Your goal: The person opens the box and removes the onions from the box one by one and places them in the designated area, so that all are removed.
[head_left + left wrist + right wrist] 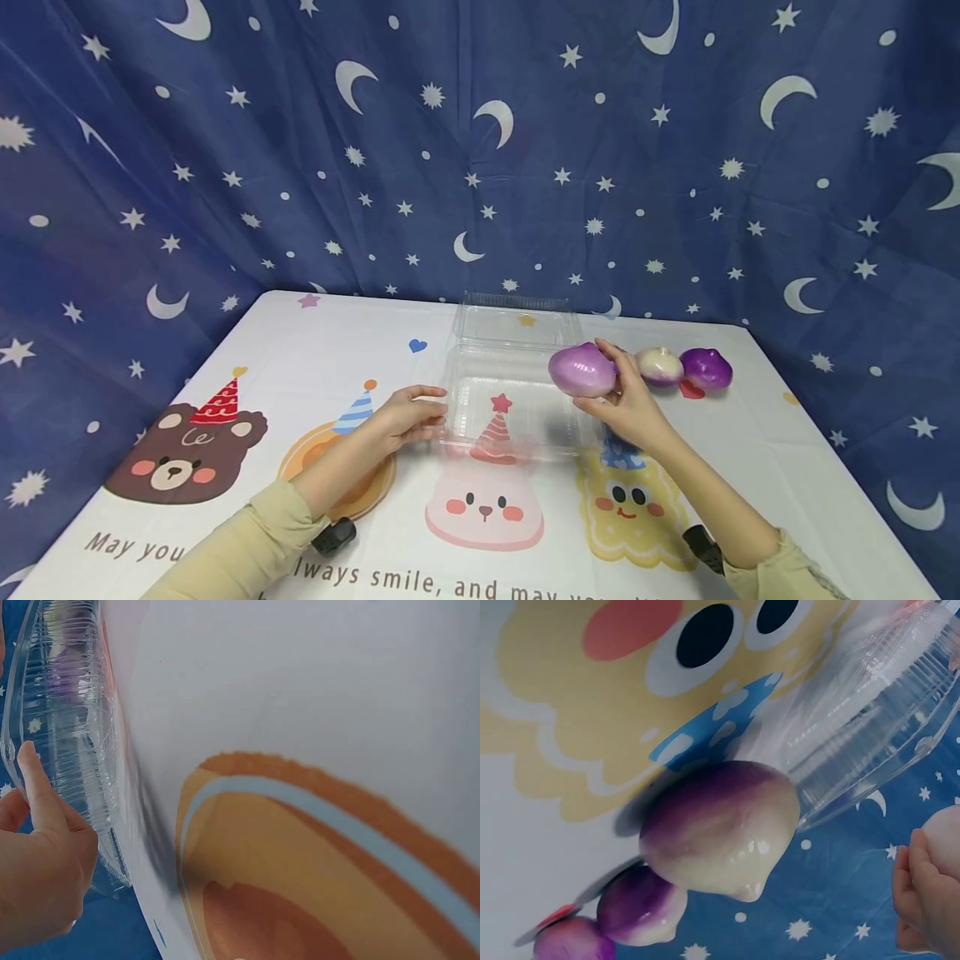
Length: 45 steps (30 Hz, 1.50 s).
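My right hand point(633, 408) grips a glossy light purple onion point(581, 370), thumb below and fingers above, over the right side of a clear plastic box point(480, 367). The box lies with its lid point(491, 321) folded back behind it. At the box's left edge, my left hand point(408, 417) touches the rim with fairly straight fingers. To the right of the right hand lie a white and purple onion point(660, 367) and a dark purple onion point(707, 369). A larger purple and white onion point(724, 829) shows close up in the right wrist view.
The white tablecloth point(360, 333) bears printed party animals and lettering. A blue curtain point(420, 217) with moons and stars hangs along the table's back and sides. Black wrist devices point(333, 536) sit on both forearms.
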Available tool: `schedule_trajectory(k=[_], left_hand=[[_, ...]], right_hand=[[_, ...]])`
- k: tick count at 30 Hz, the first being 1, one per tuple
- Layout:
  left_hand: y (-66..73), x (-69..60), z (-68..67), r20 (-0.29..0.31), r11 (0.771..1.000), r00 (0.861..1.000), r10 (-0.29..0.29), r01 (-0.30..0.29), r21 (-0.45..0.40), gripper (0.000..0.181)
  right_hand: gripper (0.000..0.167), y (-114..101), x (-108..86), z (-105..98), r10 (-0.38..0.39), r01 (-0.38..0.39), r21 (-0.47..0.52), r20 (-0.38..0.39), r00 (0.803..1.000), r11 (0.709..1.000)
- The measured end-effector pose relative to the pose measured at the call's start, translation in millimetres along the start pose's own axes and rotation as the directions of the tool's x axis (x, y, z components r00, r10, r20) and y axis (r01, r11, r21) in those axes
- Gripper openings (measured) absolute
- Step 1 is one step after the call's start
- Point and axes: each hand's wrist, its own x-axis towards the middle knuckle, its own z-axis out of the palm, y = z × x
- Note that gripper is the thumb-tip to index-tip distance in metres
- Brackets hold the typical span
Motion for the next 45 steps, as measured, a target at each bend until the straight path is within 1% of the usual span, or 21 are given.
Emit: schedule_trajectory(k=[3,6,12,14,17,19,20,23,26,28,30,35,37,38,41,45], left_hand=[[0.5,-0.3,-0.3,-0.002,1.0,1.0,-0.007,0.007,0.003,0.042],[1.3,-0.6,-0.1,-0.003,1.0,1.0,-0.011,0.011,0.005,0.043],[1.7,-0.8,-1.0,-0.002,1.0,1.0,-0.012,0.012,0.0,0.044],[1.5,-1.1,-1.2,-0.005,1.0,1.0,-0.012,0.012,-0.003,0.044],[0.8,-1.5,-1.5,-0.004,1.0,1.0,-0.016,0.016,0.001,0.044],[0.6,-2.2,-1.2,-0.001,1.0,1.0,-0.014,0.014,-0.001,0.044],[0.8,-2.1,-1.2,0.001,1.0,1.0,-0.015,0.015,0.002,0.044],[1.7,-2.3,-1.0,-0.005,1.0,1.0,-0.011,0.011,0.002,0.044],[2.1,-2.5,-1.0,-0.009,1.0,1.0,-0.01,0.01,0.003,0.043],[1.6,-3.2,-0.9,-0.006,1.0,1.0,-0.011,0.011,-0.003,0.044],[1.2,-3.0,-1.0,-0.003,1.0,1.0,-0.013,0.013,-0.009,0.044],[1.0,-3.7,-2.2,-0.005,1.0,1.0,-0.013,0.013,-0.006,0.044],[0.7,-3.4,-2.4,-0.01,1.0,1.0,-0.011,0.012,0.001,0.043],[0.5,-3.1,-2.4,-0.013,1.0,1.0,-0.011,0.011,0.002,0.042],[0.0,-1.7,-2.0,-0.024,1.0,1.0,-0.012,0.012,0.009,0.041],[-0.6,-1.3,-1.8,-0.029,1.0,0.999,-0.02,0.02,0.008,0.039]], right_hand=[[0.078,0,-2.7,-3,0.02,-0.021,-0.06,-0.014,1.0,0.998],[0.077,0,-5.6,-7,0.027,-0.028,-0.096,-0.016,1.0,0.995],[0.079,5,-8.7,-15,0.003,-0.007,-0.181,-0.021,1.0,0.984],[0.08,7,-9.6,-18,-0.01,0.01,-0.203,0.001,1.0,0.979],[0.086,13,-11.2,-22,-0.035,0.046,-0.193,0.057,0.998,0.98],[0.086,16,-12.0,-25,-0.062,0.077,-0.173,0.09,0.994,0.982],[0.086,17,-12.1,-26,-0.063,0.079,-0.167,0.099,0.993,0.983],[0.079,19,-12.7,-30,-0.043,0.057,-0.157,0.088,0.995,0.986],[0.073,19,-13.9,-32,0.021,-0.011,-0.135,0.071,0.997,0.991],[0.071,19,-14.9,-33,0.048,-0.041,-0.114,0.063,0.997,0.993],[0.069,18,-16.0,-33,0.075,-0.069,-0.117,0.049,0.996,0.991],[0.063,13,-15.4,-34,0.111,-0.107,-0.071,0.053,0.992,0.992],[0.061,10,-14.8,-36,0.107,-0.106,-0.025,0.058,0.993,0.994],[0.061,9,-15.0,-37,0.1,-0.099,-0.025,0.051,0.994,0.995],[0.061,9,-15.9,-40,0.037,-0.038,0.017,0.035,0.999,0.999],[0.068,14,-19.0,-44,-0.048,0.047,0.03,0.03,0.998,0.998]])
